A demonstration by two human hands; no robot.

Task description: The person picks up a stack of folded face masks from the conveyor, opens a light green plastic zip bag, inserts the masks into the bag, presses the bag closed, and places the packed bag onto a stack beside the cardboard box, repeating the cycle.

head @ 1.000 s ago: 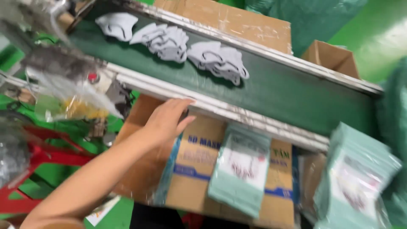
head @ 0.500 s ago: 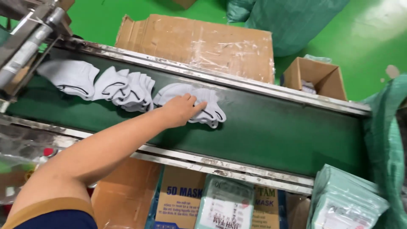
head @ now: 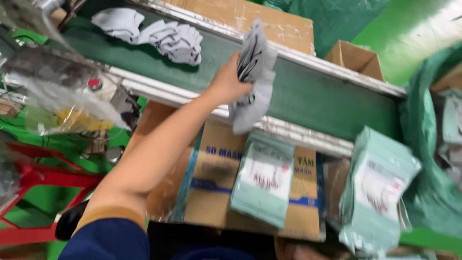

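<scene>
My left hand [head: 226, 84] is shut on a bunch of grey face masks [head: 255, 82] and holds them up above the near rail of the green conveyor belt [head: 317, 96]. The masks hang down from my fingers. More grey masks [head: 168, 38] lie in overlapping piles on the belt, further left. Below the belt, a pale green pouch [head: 264, 178] lies on a printed cardboard box [head: 211, 173]. A second pale green pouch [head: 378, 188] is at the right, blurred. My right hand is out of sight.
A flat cardboard box [head: 269, 19] and a small open carton [head: 356, 58] stand beyond the belt on the green floor. A large green sack [head: 433, 159] fills the right edge. Clear plastic bags [head: 62, 96] and a red metal frame [head: 33, 178] are at the left.
My left hand reached from the box up to the belt, closed on a pile of grey masks and has lifted them off toward me. The view has tilted back down.
</scene>
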